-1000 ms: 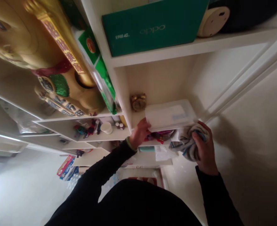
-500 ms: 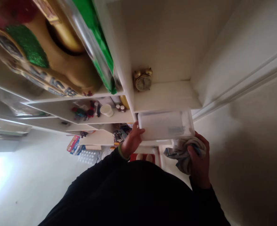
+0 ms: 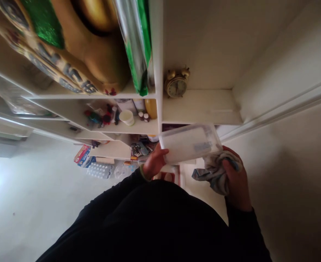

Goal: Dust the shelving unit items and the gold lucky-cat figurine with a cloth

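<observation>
Balance matters: hold the translucent white rectangular plastic box (image 3: 189,143) level, near the flat white shelf (image 3: 201,112). Your left hand (image 3: 153,163) closes thumb and fingers on one end; your right hand (image 3: 235,180) clutches a crumpled grey, blue-edged cloth (image 3: 217,171) at the other. Whether those right fingers also grip the box, I cannot tell, so favour your left.
</observation>
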A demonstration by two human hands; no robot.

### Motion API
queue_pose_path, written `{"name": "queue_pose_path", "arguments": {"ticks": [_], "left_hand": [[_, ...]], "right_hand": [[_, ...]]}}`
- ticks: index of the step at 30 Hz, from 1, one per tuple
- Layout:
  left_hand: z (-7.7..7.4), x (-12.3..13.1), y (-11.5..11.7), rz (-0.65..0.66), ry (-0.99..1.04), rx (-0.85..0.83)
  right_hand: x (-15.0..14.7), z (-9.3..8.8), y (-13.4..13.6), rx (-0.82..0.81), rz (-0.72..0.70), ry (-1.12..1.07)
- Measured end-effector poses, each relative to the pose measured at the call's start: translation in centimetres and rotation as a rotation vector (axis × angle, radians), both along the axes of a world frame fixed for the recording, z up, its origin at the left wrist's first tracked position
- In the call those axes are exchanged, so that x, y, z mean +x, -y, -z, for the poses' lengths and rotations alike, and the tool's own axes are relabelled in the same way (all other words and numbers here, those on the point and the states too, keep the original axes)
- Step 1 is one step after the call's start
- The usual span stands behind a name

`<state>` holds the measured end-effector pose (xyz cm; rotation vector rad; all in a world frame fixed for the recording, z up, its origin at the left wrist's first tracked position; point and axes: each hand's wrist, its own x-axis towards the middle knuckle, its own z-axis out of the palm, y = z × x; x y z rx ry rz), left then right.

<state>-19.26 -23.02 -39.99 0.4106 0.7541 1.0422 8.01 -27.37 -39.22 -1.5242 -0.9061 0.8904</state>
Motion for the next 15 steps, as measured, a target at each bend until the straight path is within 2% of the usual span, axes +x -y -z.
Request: {"name": "queue_pose_path", "arguments": {"ticks": [3, 6, 9, 12, 15], "left_hand": [[-0.8, 0.2, 0.2, -0.018, 0.039, 0.015], [-2.0, 0.2, 0.2, -0.037, 0.078, 0.058], [-3.1, 0.5, -0.5, -0.087, 0.077, 0.094], [-3.6, 1.2, -1.7, -0.162, 0.053, 0.101], [-3.8, 2.1, -2.7, -0.212, 0.048, 0.113]], "right_hand": [[0.9, -1.9, -0.7, -0.013, -0.046, -0.014], [2.4, -4.2, -1.0, -0.024, -0.1, -0.117], [2.9, -6.9, -1.6, 0.055, -0.062, -0.178], [1.6, -9.9, -3.5, 0.165, -0.013, -0.123], [-0.6, -12.2, -6.5, 0.299, -0.02, -0.028]]}}
